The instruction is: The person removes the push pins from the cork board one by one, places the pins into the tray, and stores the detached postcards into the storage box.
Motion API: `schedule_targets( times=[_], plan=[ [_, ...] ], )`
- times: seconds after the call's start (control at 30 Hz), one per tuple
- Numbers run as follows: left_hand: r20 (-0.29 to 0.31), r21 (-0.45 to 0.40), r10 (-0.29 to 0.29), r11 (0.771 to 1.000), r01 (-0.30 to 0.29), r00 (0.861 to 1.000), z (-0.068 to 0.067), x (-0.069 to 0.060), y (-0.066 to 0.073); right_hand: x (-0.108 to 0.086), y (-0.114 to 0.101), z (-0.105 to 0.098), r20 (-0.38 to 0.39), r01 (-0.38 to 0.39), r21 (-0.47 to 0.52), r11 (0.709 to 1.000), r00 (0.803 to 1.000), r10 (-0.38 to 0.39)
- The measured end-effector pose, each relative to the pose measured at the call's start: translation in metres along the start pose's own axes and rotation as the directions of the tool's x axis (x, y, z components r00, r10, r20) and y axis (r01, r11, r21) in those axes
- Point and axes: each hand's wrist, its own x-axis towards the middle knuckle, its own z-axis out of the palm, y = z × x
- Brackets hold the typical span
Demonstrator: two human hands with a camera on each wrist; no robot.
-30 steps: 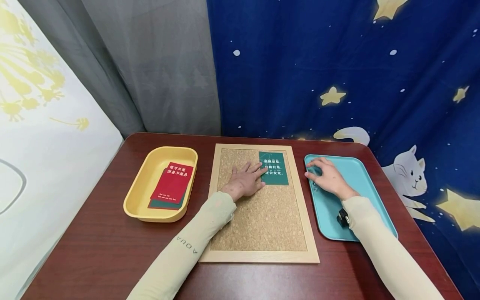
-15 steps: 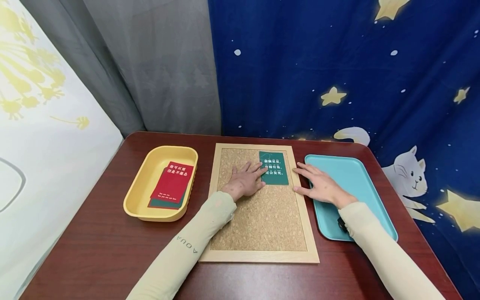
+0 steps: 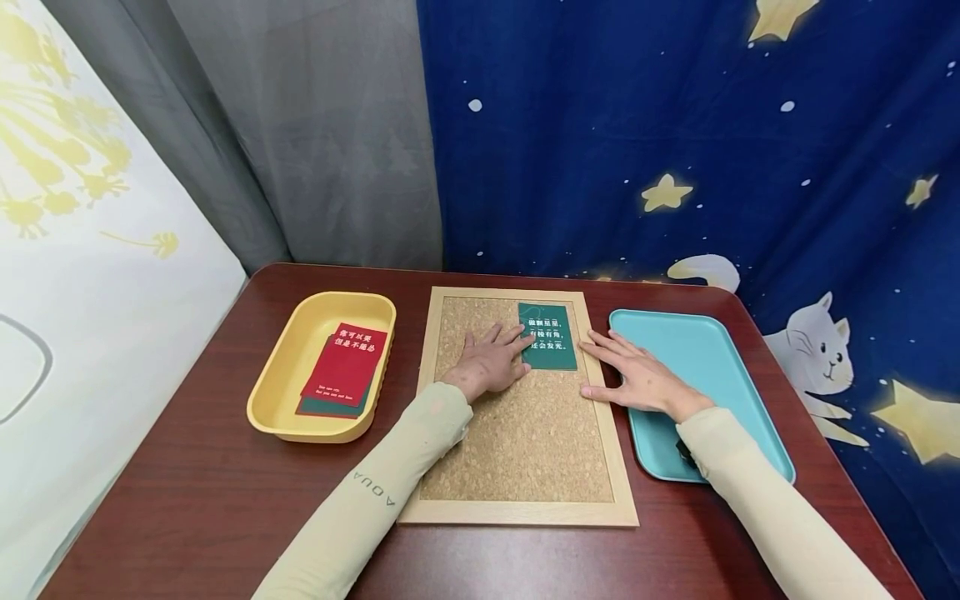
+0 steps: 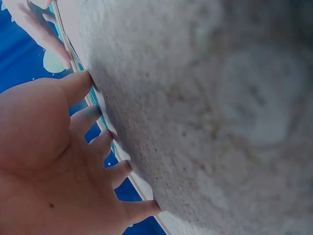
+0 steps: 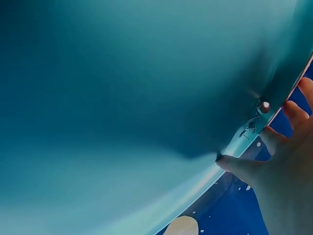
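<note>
A wood-framed cork board (image 3: 525, 450) lies on the table in the middle of the head view. On its upper right part is a green card (image 3: 557, 333) with white writing. My left hand (image 3: 487, 362) is spread flat on the cork, and its fingertips touch the card's left edge; the left wrist view shows those fingertips pressing on the board. Along the board's right frame, my right hand (image 3: 637, 375) has its fingers extended over the wood, level with the card. I see nothing held in either hand.
To the right stands a blue tray (image 3: 697, 342), partly under my right forearm; several small metal pins (image 5: 252, 122) lie in it in the right wrist view. At left, a yellow basin (image 3: 288, 367) contains a red card (image 3: 343, 367) over a green one.
My right hand has moved left, from over the blue tray to the board's right frame, and its bent fingers have straightened. The left hand has stayed put.
</note>
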Motion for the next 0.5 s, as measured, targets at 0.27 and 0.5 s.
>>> schedule_targets(
  times=[0.27, 0.5],
  plan=[
    [0.003, -0.009, 0.006, 1.0, -0.006, 1.0, -0.0008, 0.0002, 0.0001, -0.0006, 0.0004, 0.0016, 0.001, -0.011, 0.014, 1.0, 1.0, 0.011],
    [0.005, 0.001, 0.0, 1.0, 0.0, 1.0, -0.0017, -0.0002, 0.0001, -0.0003, 0.0003, 0.003, -0.002, -0.006, 0.011, 1.0, 1.0, 0.006]
  ],
)
